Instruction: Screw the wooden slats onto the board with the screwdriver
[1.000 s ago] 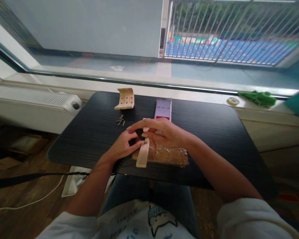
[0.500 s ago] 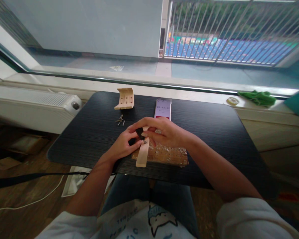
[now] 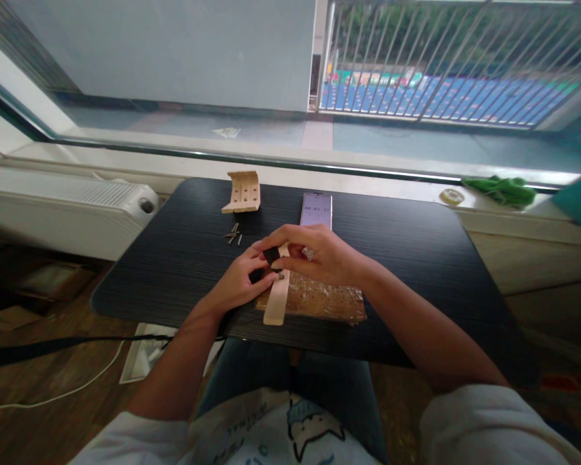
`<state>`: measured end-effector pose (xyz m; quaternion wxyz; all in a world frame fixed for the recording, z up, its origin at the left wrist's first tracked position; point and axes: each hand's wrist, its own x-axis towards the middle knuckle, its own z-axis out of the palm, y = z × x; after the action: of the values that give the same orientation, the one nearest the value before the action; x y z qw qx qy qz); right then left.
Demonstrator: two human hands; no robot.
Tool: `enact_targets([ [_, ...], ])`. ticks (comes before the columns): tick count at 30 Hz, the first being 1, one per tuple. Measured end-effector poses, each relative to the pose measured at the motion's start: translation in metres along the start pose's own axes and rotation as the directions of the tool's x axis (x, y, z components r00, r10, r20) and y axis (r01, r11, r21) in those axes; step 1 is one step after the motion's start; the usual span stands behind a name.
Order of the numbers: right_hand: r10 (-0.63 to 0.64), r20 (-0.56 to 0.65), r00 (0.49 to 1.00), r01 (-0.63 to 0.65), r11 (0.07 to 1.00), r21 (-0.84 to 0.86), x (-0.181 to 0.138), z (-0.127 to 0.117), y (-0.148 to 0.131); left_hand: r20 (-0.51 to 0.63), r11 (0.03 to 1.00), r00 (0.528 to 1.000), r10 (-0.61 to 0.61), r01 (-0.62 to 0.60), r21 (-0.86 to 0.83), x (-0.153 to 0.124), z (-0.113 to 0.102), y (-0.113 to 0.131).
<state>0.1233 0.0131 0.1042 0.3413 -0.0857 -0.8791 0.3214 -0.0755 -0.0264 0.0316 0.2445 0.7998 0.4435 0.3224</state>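
Note:
A pale wooden strip (image 3: 275, 307) lies across a brown block (image 3: 326, 302) wrapped in clear film. A small metal screw or nail (image 3: 281, 277) shows on the strip. My right hand (image 3: 319, 255) is closed around a small dark block-like piece (image 3: 271, 256) just above that fastener; its exact kind is unclear. My left hand (image 3: 242, 279) is closed at the strip's left edge, its thumb tip beside the fastener. Its other fingertips are partly hidden behind the dark piece and my right hand.
Several loose screws or nails (image 3: 233, 234) lie left of my hands on the black table (image 3: 392, 258). Behind them stands a curved wooden piece with holes (image 3: 245, 192). A phone with a timer (image 3: 316, 210) lies beyond my right hand. A tape roll (image 3: 452, 196) and green cloth (image 3: 503, 191) rest on the sill.
My right hand and the dark piece have shifted slightly, showing more of the dark piece. The strip and my left hand stay nearly in place. The phone's display has changed.

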Motion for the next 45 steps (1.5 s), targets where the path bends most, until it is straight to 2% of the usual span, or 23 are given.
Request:
enact_targets([
  [25, 0.045, -0.090, 0.995, -0.053, 0.994, -0.093, -0.0020, 0.0042, 0.0037, 0.032, 1.000, 0.999, 0.006, -0.006, 0.022, 0.0002, -0.0002, -0.0031],
  [36, 0.149, -0.107, 0.983, -0.163, 0.978, -0.133, -0.0028, 0.0076, 0.0023, 0.034, 0.998, 0.999, 0.029, -0.030, 0.046, -0.0014, -0.0006, -0.0047],
  [45, 0.163, -0.121, 0.979, -0.179, 0.974, -0.137, -0.0029, 0.0088, 0.0017, 0.030, 0.999, 0.999, 0.016, -0.017, 0.037, -0.0009, -0.0007, -0.0039],
])
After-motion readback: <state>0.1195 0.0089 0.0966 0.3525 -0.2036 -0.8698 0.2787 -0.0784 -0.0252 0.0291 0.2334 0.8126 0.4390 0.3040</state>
